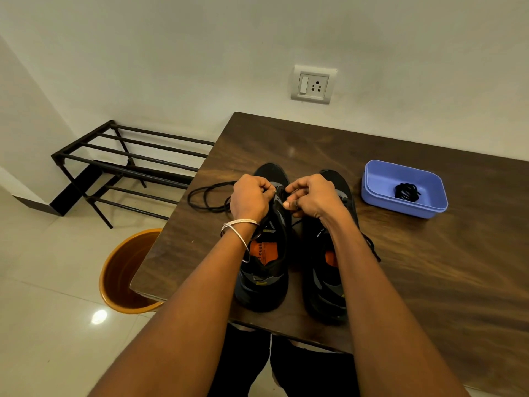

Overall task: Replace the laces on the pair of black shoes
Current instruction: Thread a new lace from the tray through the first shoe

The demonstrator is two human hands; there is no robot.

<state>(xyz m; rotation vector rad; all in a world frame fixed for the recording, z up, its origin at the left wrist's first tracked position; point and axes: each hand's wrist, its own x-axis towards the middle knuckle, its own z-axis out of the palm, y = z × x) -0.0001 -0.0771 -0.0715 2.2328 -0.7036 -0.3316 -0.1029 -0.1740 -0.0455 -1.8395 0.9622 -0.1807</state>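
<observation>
The black lace (207,196) is soft, limp cord that will flop and snag, so it is best pinched close to an eyelet and drawn through in short pulls; its stiff tip, if it has one, cannot be made out. It runs from the upper eyelets of the left shoe (264,247) and trails in loose loops on the wooden table (429,267), just left of that shoe. The shoe itself is a black trainer with grey panels and an orange insole, standing upright near the table's front edge. The left hand (250,199) is curled, pinching at the lace area; the right hand (310,196) likewise pinches there, fingers bent. The right shoe (329,253) stands just beside, lace dangling. Right of it, a blue plastic tub (372,184) holds a bundled black lace (406,191).
</observation>
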